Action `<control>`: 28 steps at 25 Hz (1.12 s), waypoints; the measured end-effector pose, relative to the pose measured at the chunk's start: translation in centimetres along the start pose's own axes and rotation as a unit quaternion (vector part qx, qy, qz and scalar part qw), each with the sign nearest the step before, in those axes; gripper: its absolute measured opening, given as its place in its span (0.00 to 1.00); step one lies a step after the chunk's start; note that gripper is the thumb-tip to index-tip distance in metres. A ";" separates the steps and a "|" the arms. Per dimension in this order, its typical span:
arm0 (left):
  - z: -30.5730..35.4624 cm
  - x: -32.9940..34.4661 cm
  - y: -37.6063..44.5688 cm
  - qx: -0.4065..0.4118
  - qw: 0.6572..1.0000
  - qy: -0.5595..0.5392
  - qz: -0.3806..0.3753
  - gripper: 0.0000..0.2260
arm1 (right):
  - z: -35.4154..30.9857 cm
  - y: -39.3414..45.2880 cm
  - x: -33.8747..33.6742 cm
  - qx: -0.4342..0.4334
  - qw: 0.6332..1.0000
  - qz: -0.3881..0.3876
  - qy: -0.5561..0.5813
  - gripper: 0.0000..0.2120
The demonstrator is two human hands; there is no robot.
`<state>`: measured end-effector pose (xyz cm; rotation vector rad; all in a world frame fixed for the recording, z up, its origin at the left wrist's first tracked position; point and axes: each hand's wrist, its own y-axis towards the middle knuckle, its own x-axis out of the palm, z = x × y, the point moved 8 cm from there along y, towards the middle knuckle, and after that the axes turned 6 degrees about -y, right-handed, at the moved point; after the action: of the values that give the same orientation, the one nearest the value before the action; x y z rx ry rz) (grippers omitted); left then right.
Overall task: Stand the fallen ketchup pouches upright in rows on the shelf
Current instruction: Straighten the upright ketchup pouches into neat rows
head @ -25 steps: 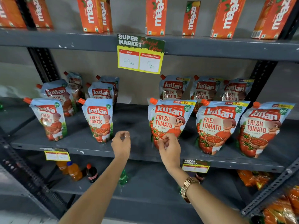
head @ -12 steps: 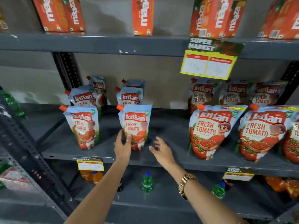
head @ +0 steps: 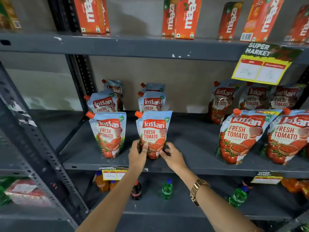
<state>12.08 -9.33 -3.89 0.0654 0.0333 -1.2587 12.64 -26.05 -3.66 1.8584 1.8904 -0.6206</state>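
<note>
Steadying a ketchup pouch (head: 154, 131) from both sides, the left hand (head: 138, 155) and right hand (head: 172, 156) cup its base near the front edge of the middle shelf (head: 192, 166). Each hand is curled, fingers pressed to the lower corners of the pouch, a hold that squares a soft, bottom-heavy pack so it stands on its gusset. That pouch heads the second row from the shelf's left end; two more pouches (head: 151, 101) line up behind it toward the back wall. Beside it, a neighbouring row (head: 109, 133) stands upright in the same way, front pouch near the edge. Toward the right end, larger pouches (head: 240, 136) stand in front with others behind, slightly tilted. No pouch appears to lie flat, so the task seems close to done. Juice cartons (head: 184, 15) fill the upper shelf; small bottles (head: 167, 189) stand on the lower one. All containers look sealed.
</note>
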 end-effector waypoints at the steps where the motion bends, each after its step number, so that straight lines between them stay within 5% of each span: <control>1: 0.0 -0.3 0.0 -0.001 1.000 -0.004 0.000 0.15 | -0.1 0.0 0.3 0.002 1.000 -0.001 -0.008 0.18; 6: 0.1 -1.3 0.2 0.000 1.000 0.004 -0.004 0.15 | -0.9 -0.6 0.4 -0.010 0.999 0.042 -0.002 0.16; 10: 1.5 -5.3 -0.3 0.055 0.990 0.043 0.126 0.06 | -3.1 -2.9 -1.1 -0.072 0.970 0.233 -0.022 0.10; 13: 1.9 -8.9 -0.5 0.060 0.972 0.071 0.216 0.11 | -5.4 -3.8 -0.7 -0.124 0.951 0.282 -0.025 0.05; 17: 1.9 -10.7 -0.4 0.055 0.970 0.073 0.227 0.11 | -7.5 -3.3 2.4 -0.158 0.969 0.189 0.030 0.05; 21: 1.8 -12.0 -0.2 0.069 0.969 0.040 0.236 0.21 | -8.1 -1.6 7.7 -0.115 0.993 0.029 0.014 0.19; 24: 0.9 -12.5 1.0 0.051 0.982 0.045 0.177 0.34 | -7.5 -0.6 11.2 -0.033 0.995 -0.086 0.050 0.30; 28: -0.2 -12.8 2.0 0.040 0.994 0.014 0.105 0.35 | -8.4 -0.1 13.1 -0.043 0.988 -0.145 0.044 0.31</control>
<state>10.09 3.42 -3.22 0.1522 -0.0002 -1.0482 12.38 -10.44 -4.41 1.5945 2.2313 -0.5434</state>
